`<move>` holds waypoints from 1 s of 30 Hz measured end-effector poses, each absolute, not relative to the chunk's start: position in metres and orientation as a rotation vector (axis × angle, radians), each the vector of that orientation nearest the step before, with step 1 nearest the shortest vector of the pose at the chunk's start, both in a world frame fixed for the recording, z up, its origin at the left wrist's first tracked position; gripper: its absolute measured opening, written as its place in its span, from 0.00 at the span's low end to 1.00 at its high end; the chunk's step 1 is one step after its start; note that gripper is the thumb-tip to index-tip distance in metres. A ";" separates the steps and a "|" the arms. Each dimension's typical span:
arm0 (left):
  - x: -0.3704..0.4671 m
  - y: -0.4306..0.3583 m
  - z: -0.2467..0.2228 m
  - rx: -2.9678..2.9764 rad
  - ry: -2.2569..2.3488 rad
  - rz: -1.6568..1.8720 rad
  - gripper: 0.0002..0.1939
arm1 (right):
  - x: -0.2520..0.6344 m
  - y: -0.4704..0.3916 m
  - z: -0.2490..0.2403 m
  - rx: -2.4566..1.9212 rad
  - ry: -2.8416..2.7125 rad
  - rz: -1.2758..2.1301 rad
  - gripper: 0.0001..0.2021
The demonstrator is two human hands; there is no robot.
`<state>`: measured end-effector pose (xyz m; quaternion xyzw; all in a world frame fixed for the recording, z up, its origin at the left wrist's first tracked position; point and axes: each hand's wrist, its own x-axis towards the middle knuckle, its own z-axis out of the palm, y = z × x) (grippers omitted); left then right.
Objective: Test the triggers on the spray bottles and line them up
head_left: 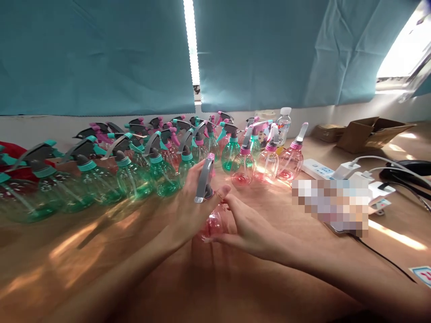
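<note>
A pink see-through spray bottle [213, 224] with a grey and pink trigger head stands on the brown table in front of me. My left hand [190, 204] is closed around its neck, just under the trigger head [204, 177]. My right hand [247, 220] grips the round body from the right, with the thumb low on the near side and the fingers up near the neck. Part of the neck is hidden behind my hands. Close behind stand green spray bottles [164, 175] on the left and pink spray bottles [242, 167] on the right.
A clear drink bottle [283, 125] stands at the back. To the right lie a power strip [318, 169] with white chargers [346, 171] and cables, a pixelated patch, and an open cardboard box [367, 137]. A blue-green curtain [256, 54] hangs behind the table.
</note>
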<state>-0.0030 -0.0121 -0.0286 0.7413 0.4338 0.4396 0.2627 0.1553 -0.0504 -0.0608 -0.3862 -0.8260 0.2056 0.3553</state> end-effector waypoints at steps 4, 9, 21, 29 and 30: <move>-0.001 -0.018 -0.021 1.997 1.210 1.146 0.30 | 0.147 -0.053 -0.064 -1.118 -2.091 0.497 0.30; -0.005 -0.025 -0.012 1.974 1.187 1.080 0.30 | 0.145 -0.055 -0.061 -1.123 -2.077 0.505 0.28; -0.046 -0.016 -0.083 2.396 1.170 1.019 0.18 | 0.186 -0.012 -0.053 -1.384 -2.067 0.220 0.30; -0.046 -0.020 -0.088 2.498 1.107 0.950 0.12 | 0.171 0.033 -0.062 -1.462 -2.018 0.084 0.33; -0.046 -0.020 -0.089 2.500 1.102 0.947 0.12 | 0.168 0.037 -0.064 -1.465 -2.012 0.065 0.33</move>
